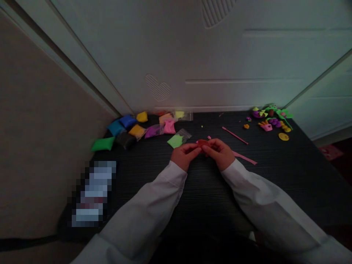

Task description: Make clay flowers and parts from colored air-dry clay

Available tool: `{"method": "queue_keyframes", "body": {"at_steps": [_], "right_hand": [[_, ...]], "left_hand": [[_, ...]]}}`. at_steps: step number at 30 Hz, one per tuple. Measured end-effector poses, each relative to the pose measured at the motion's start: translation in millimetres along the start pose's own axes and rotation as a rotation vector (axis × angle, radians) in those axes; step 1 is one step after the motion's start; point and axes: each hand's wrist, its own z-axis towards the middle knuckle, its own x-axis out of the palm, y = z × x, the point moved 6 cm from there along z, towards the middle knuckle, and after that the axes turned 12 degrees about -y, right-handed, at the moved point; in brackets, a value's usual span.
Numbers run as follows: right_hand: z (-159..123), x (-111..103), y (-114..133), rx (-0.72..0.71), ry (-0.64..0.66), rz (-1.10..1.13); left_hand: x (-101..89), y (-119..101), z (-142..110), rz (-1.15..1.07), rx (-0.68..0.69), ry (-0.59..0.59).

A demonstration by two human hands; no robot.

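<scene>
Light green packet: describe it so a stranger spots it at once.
On the dark table, find the left hand. Just beyond it lies the light green packet, its clear end angled away. Of the packets, it lies nearest that hand; a darker green packet lies far left.

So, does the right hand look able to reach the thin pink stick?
Probably yes: the thin pink stick lies just beyond the right hand, with nothing visible between them, though it may need to release the red piece first.

Light: dim, low contrast | desk (203, 198): near edge in deep shadow | lower left: pixelated patch (95, 194) | detail: soft
</scene>
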Motion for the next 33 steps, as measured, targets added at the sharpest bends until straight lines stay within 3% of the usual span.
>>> {"method": "queue_keyframes", "body": {"at_steps": [4, 10, 13, 16, 19, 22, 26, 33], "right_hand": [[-3, 3, 7, -0.040, 0.041, -0.038], [-5, 3, 13, -0.107, 0.049, -0.150], [-2, -1, 11, -0.126, 0.062, -0.264], [1, -6, 15, -0.277, 0.093, -0.512], [2, -10, 22, -0.511, 0.087, -0.855], [3, -11, 22, -0.603, 0.096, -1.068], [1, -7, 20, -0.662, 0.160, -1.107], [-4, 1, 14, -0.703, 0.250, -1.169]], "left_hand": [[-0.1, 7, 3, -0.064, -0.001, 0.051], [8.3, 17, 3, -0.324, -0.158, 0.138], [7.6, 13, 3, -0.301, -0.145, 0.148], [0.3, 4, 6, -0.008, 0.053, 0.128], [-3.3, -9, 7, 0.459, 0.406, 0.108], [-0.9, -14, 5, 0.786, 0.694, 0.110], [-1.9, -12, 6, 0.851, 0.775, 0.126], [3.5, -7, 4, 0.893, 0.878, 0.280]]}}
